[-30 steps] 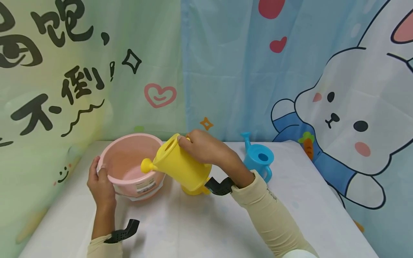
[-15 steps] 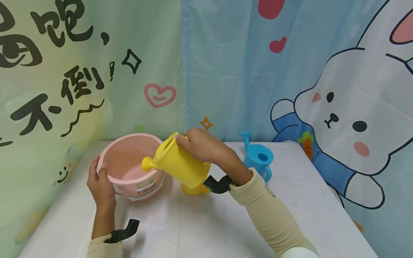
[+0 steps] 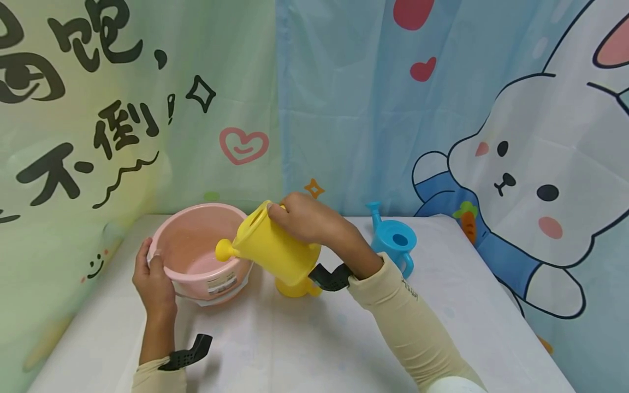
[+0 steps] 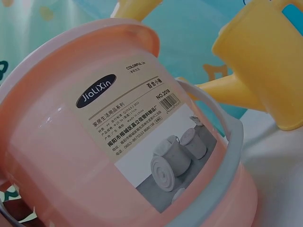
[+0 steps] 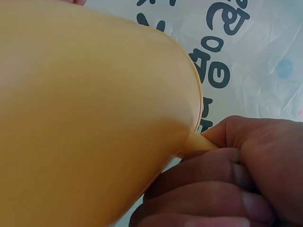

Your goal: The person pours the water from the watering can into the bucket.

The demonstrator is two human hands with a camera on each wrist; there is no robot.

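Yellow watering can (image 3: 277, 248) tilted | right fingers (image 5: 199, 170) round handle (image 5: 195, 144), left fingers (image 3: 141, 259) gripping bucket (image 3: 191, 286) | forearm (image 3: 363, 254) part-hides blue can (image 3: 388, 246)

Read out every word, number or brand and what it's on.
"JiaLiXin": label on pink bucket
"COLORFUL": same label
"百合小桶": same label
"NO.2018": same label
"Made in china": same label
"不倒!": backdrop curtain
Label's rest, right sleeve print: too small.
Other curtain characters: cut off or unclear.

head view: high, forward-down; wrist views: close; head/left share bucket (image 3: 187, 237)
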